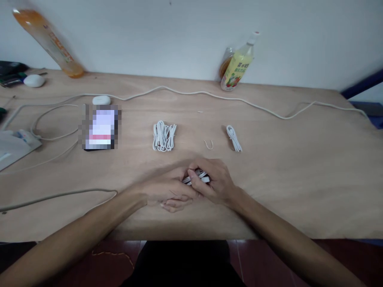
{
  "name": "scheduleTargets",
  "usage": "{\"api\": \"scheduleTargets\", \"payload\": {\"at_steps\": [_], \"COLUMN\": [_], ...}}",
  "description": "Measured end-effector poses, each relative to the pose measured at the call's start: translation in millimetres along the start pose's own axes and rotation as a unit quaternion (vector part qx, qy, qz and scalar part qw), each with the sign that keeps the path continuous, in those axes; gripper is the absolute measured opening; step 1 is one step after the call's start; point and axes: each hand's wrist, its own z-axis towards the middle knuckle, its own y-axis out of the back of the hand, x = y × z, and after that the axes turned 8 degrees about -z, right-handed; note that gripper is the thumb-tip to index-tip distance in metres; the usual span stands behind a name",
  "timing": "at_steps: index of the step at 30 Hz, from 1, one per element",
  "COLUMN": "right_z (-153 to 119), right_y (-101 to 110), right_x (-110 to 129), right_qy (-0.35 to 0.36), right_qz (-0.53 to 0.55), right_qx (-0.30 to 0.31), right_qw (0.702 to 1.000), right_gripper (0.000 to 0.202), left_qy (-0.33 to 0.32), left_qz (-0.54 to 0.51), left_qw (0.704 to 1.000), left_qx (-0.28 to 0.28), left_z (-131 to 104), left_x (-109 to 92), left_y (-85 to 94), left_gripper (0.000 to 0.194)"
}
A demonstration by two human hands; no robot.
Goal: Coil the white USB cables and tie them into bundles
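Both hands meet near the table's front edge around a coiled white cable [204,178]. My left hand [170,187] is wrapped round the coil from the left and covers much of it. From the right, my right hand [214,179] grips the same coil with thumb and fingers, beside what looks like its white plug end. Beyond the hands lie a bundle of coiled white cables [164,136], a short bent twist tie [209,145] and a single folded white cable [233,138].
A phone [101,127] with its screen lit lies left, below a white earbud case [101,100]. A long white cord [185,93] runs across the table's back. By the wall stand an orange bottle [50,44], a yellow-labelled bottle [237,67] and a jar [225,65].
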Motion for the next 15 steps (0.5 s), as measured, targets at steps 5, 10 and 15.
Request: {"api": "scheduleTargets", "payload": {"at_steps": [5,10,15], "right_z": [5,9,7], "right_y": [7,11,6], "right_x": [-1,-6,-4], "right_qy": [-0.086,-0.171,-0.181], "right_qz": [-0.039,-0.028,-0.025], "right_qx": [-0.048,-0.089,-0.102], "right_qw": [0.994,0.981,0.978], "right_gripper": [0.018,0.023,0.036], "left_qy": [-0.159,-0.314,-0.284], "left_qz": [0.044,0.181,0.227], "left_qw": [0.984,0.915,0.899], "left_qx": [-0.068,-0.176,-0.244], "left_z": [6,7,6], "left_x": [5,6,11], "left_y": [-0.5,-7.0,-13.2], "left_gripper": [0.014,0.017,0.034]}}
